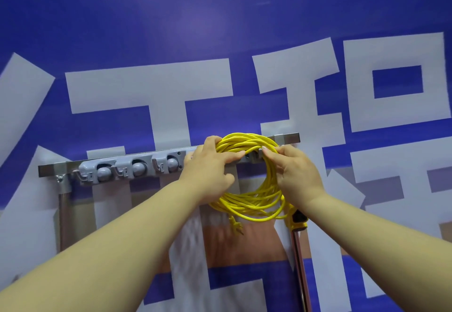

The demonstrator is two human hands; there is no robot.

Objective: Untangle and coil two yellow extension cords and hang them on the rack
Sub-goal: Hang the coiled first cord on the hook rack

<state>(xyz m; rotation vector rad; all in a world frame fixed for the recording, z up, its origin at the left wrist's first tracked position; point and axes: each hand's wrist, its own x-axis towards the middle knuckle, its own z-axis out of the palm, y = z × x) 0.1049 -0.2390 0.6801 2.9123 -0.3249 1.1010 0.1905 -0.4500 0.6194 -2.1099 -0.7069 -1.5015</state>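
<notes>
A coiled yellow extension cord (254, 204) is held up against the grey wall rack (132, 166), at the rack's right half. My left hand (210, 167) grips the coil's upper left part, fingers wrapped over the strands. My right hand (293, 167) pinches the coil's upper right strands by a grey hook (256, 155). The cord's yellow plug (236, 226) dangles below the coil, and its yellow-and-black socket end (299, 218) hangs at the lower right. Only one cord is in view.
The rack's left half carries three grey clamp holders with small hooks (117, 169). Metal frame posts run down at the left (64, 209) and right (302, 270). Behind is a blue banner (195, 30) with large white characters.
</notes>
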